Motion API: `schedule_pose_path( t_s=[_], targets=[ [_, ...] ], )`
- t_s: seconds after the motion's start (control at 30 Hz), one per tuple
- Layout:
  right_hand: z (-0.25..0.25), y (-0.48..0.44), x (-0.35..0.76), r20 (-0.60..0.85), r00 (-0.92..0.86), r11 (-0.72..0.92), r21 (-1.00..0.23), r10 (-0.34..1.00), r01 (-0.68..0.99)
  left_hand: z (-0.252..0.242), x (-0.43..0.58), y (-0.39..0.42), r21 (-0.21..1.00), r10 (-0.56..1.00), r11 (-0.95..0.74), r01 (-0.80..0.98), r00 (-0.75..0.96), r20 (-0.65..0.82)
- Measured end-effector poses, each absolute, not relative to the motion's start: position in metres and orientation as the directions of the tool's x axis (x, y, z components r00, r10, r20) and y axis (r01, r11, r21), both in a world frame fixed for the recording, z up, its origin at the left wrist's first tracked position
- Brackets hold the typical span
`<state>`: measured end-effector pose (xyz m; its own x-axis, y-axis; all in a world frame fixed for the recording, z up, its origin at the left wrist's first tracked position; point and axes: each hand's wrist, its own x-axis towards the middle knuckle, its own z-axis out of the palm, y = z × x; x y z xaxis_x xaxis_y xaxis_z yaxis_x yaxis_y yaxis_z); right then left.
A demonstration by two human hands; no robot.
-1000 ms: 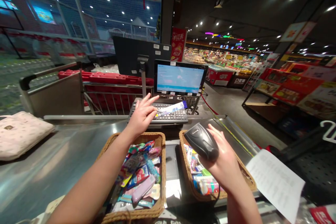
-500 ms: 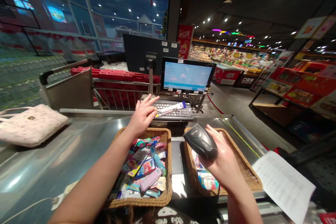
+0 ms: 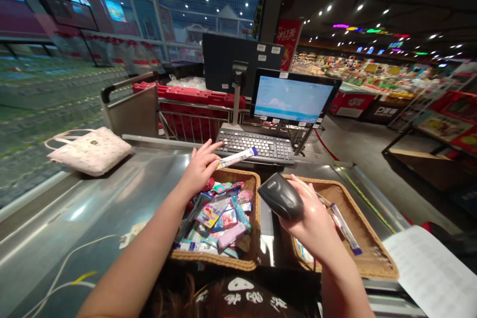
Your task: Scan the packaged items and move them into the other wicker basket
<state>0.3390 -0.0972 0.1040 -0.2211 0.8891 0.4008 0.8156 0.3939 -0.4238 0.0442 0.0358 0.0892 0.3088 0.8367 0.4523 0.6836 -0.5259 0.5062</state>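
Note:
My left hand (image 3: 203, 166) is at the left end of a black keyboard (image 3: 257, 144), thumb side gripping a slim white packet with a purple end (image 3: 238, 158). The packet reaches over the keyboard's near edge, and some of my fingers stretch toward the keys. In my right hand (image 3: 311, 216) is a black barcode scanner (image 3: 281, 196), its head pointing left, above the gap between two wicker baskets. Colourful small packages fill the left basket (image 3: 258, 218). The right basket (image 3: 372, 203) holds a similar slim packet (image 3: 346, 228) and other packages partly hidden by my hand.
Behind the keyboard stand a lit screen (image 3: 294, 97) and the dark back of another monitor (image 3: 242, 62). A pale handbag (image 3: 89, 151) lies on the metal counter at left. A printed sheet (image 3: 432, 263) lies at right, and a white cable (image 3: 70, 253) at lower left.
The view has shifted, so the scene sits further right. My left hand and its packet have drawn back slightly toward the keyboard's near left edge. The right hand has moved left relative to its basket.

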Motion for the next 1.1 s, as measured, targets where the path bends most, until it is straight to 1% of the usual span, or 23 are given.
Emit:
schedule_pose_path(
  t_s=[0.17,0.37,0.47,0.73,0.83,0.9,1.0,1.03,1.1],
  targets=[
    [0.097,-0.091,0.322,0.331,-0.271,0.404,-0.452,0.904,0.796,0.063,0.019,0.024,0.529,0.896,-0.424,0.735,0.255,0.363],
    [0.090,-0.086,0.302,0.277,-0.313,0.414,-0.491,0.908,0.767,0.033,-0.009,0.001,0.584,0.952,-0.263,0.768,0.107,0.288],
    [0.087,-0.086,0.292,0.251,-0.328,0.412,-0.512,0.911,0.753,0.018,-0.021,-0.012,0.573,0.964,-0.196,0.796,0.049,0.261],
    [0.076,-0.079,0.265,0.164,-0.407,0.424,-0.565,0.898,0.708,-0.016,-0.041,-0.042,0.548,0.978,-0.092,0.832,-0.029,0.207],
    [0.071,-0.077,0.256,0.149,-0.434,0.433,-0.581,0.889,0.689,-0.024,-0.043,-0.053,0.521,0.984,-0.055,0.852,-0.044,0.175],
    [0.068,-0.076,0.252,0.158,-0.441,0.444,-0.583,0.884,0.681,-0.026,-0.042,-0.059,0.472,0.984,-0.015,0.882,-0.072,0.166],
    [0.065,-0.076,0.252,0.167,-0.441,0.447,-0.591,0.882,0.671,-0.026,-0.038,-0.065,0.371,0.970,0.022,0.928,-0.110,0.216],
    [0.065,-0.077,0.253,0.166,-0.438,0.444,-0.596,0.884,0.669,-0.025,-0.036,-0.066,0.356,0.964,0.018,0.934,-0.110,0.241],
    [0.066,-0.080,0.258,0.163,-0.416,0.423,-0.606,0.895,0.674,-0.021,-0.028,-0.065,0.366,0.957,-0.021,0.931,-0.088,0.278]
  ],
)
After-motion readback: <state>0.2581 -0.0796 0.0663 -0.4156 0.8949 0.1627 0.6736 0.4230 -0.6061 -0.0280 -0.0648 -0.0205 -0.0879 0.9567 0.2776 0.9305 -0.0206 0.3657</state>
